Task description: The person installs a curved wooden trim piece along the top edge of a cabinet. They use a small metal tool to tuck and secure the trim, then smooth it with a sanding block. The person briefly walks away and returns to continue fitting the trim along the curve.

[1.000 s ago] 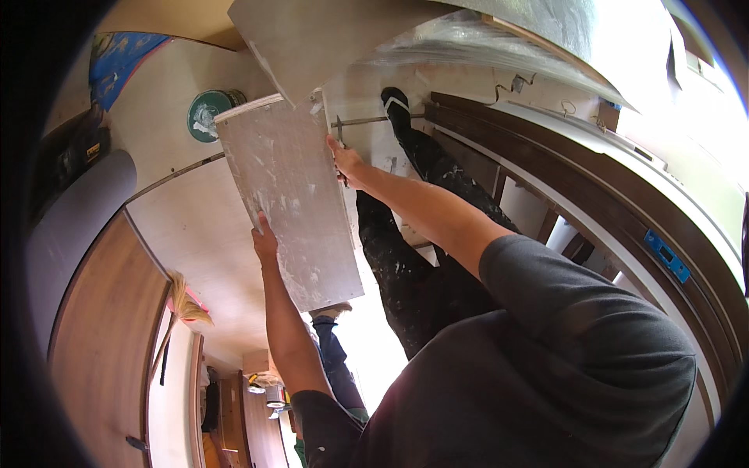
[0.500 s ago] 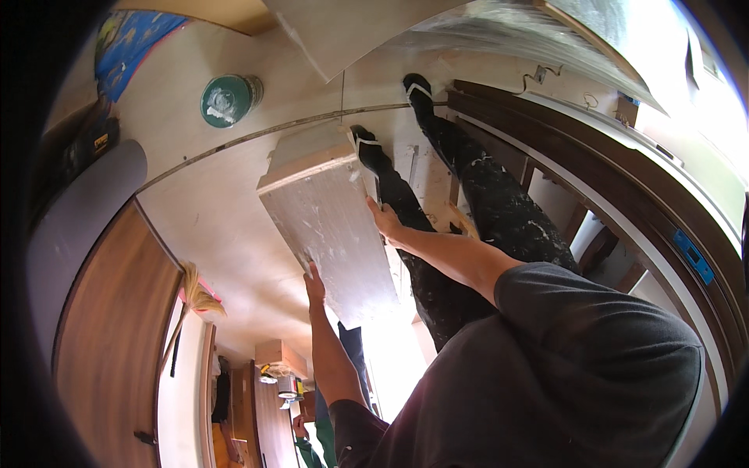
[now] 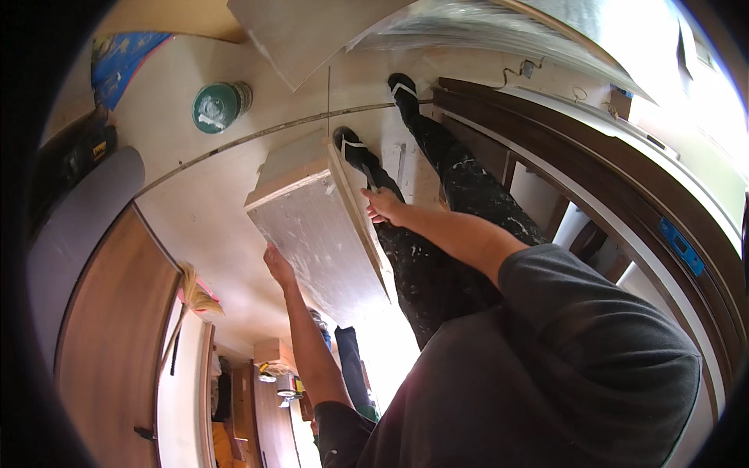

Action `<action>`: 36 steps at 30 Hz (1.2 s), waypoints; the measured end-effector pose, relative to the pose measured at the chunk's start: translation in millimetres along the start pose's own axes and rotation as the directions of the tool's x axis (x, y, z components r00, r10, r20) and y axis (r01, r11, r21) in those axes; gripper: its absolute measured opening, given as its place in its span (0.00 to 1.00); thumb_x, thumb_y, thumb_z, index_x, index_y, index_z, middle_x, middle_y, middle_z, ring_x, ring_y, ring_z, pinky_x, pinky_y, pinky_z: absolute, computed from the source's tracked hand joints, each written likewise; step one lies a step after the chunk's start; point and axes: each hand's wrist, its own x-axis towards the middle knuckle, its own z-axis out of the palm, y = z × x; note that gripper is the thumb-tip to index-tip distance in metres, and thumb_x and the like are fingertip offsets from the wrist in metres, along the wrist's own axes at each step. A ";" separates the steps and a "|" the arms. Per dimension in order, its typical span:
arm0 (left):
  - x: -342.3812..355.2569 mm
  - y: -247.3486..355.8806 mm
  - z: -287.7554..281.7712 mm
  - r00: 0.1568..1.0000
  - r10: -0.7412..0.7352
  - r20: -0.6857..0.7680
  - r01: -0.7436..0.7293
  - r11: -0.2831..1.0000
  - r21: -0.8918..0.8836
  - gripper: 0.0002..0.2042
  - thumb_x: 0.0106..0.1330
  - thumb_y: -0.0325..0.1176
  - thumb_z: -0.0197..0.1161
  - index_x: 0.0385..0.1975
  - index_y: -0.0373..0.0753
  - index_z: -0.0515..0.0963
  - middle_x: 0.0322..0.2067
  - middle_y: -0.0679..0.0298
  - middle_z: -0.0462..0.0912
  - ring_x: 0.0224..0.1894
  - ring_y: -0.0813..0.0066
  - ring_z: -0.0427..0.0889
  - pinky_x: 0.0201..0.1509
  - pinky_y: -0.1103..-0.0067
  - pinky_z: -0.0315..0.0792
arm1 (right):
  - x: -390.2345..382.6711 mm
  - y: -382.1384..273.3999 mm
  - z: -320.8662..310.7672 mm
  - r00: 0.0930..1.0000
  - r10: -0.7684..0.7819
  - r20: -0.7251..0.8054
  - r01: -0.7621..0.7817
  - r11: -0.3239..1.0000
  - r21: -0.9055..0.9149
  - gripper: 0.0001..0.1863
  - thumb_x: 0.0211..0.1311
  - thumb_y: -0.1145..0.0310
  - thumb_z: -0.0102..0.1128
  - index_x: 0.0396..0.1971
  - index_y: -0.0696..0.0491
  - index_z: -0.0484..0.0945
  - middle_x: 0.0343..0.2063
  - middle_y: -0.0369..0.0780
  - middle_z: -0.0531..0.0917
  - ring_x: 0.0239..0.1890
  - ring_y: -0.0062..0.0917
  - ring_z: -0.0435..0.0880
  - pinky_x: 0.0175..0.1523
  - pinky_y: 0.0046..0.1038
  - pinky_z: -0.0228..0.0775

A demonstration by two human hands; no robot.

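A long pale wooden box (image 3: 312, 230), smeared whitish on its broad face, stands tilted in front of my legs. My left hand (image 3: 278, 265) grips its left edge with bent fingers, partly hidden by the hand's own back. Just off the opposite edge is my right hand (image 3: 384, 207), closed round a thin grey tool (image 3: 368, 178) that looks like a putty knife. Its index finger reaches toward the box's side. Most of the tool's handle is hidden in my palm.
A green bucket (image 3: 217, 108) with white paste stands beyond the box. Dark wooden frames (image 3: 562, 168) lie along my right. At left are a brown door (image 3: 117, 296) and a straw broom (image 3: 197, 295). Another person's dark trouser leg (image 3: 351, 359) shows behind the box.
The box has shifted slightly left and turned, showing more of its right side. My left hand has slid farther along its edge; my right hand has come off the box's side.
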 end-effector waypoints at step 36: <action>15.7 222.7 178.6 0.842 0.537 -0.056 -0.368 0.646 0.668 0.25 0.75 0.54 0.47 0.41 0.37 0.83 0.39 0.51 0.86 0.41 0.44 0.83 0.45 0.54 0.72 | 83.2 -178.7 -149.0 0.867 -0.398 0.301 0.391 0.165 -0.906 0.29 0.64 0.47 0.54 0.57 0.54 0.77 0.55 0.54 0.78 0.59 0.48 0.79 0.61 0.48 0.72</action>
